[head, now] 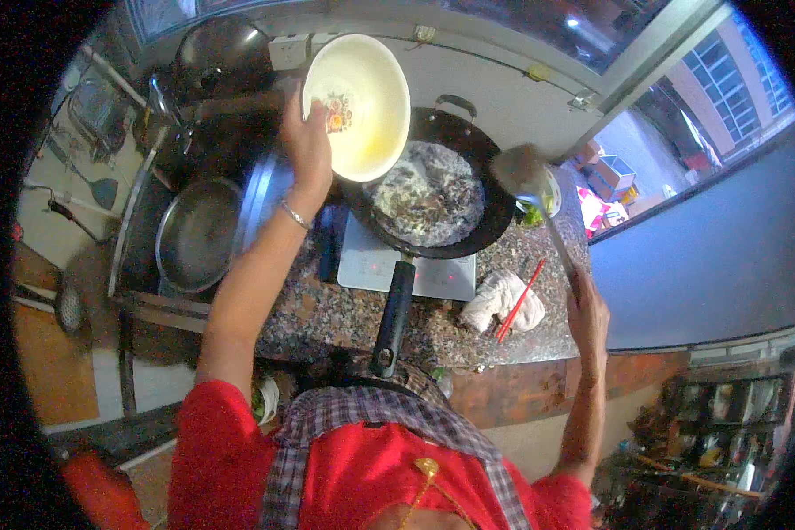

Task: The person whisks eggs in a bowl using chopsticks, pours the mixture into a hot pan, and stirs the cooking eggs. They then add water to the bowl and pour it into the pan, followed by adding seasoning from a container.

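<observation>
My left hand [311, 149] grips a cream bowl [364, 86] by its side, tilted so its floral inside faces me. Yellowish liquid tints the bowl's lower wall. The bowl hangs over the left edge of a black wok [497, 218], where a pale, foamy mixture with dark bits [430, 199] spreads across the bottom. The wok rests on a white induction cooker [364, 265], its long black handle [395, 311] pointing at me. In my right hand [588, 318] is the handle of a spatula [556, 232]; its blurred head is raised to the right of the wok.
A folded white cloth [490, 305] lies on the granite counter [371, 331] with red chopsticks [520, 301] across it. Behind the spatula stands a bowl of greens [550, 195]. At left are a metal basin [199, 232] and a large dark pan [222, 56]. A window opening [636, 159] is at right.
</observation>
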A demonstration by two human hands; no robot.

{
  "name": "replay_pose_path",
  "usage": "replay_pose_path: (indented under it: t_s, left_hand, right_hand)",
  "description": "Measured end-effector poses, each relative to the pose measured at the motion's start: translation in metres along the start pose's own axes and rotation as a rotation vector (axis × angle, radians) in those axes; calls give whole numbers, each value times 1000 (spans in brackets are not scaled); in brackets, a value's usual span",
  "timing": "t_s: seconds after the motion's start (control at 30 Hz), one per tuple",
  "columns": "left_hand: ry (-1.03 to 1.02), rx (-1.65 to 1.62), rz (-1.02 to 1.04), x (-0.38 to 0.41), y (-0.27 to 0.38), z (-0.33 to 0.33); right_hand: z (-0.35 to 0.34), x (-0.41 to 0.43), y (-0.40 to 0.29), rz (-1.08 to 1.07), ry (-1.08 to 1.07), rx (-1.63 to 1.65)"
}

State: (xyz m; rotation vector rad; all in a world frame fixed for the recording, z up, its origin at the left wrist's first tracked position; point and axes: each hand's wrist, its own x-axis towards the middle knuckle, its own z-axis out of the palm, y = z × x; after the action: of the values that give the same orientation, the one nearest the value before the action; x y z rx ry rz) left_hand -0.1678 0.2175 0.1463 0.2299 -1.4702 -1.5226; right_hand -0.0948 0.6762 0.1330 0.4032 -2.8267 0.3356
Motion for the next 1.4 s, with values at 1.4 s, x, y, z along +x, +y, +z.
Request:
replay_pose_path:
  t_s: [1.4]
  left_hand:
    - [-281,35,-73,-3,-49,23]
  right_hand:
    - [13,77,-98,-173,-212,169]
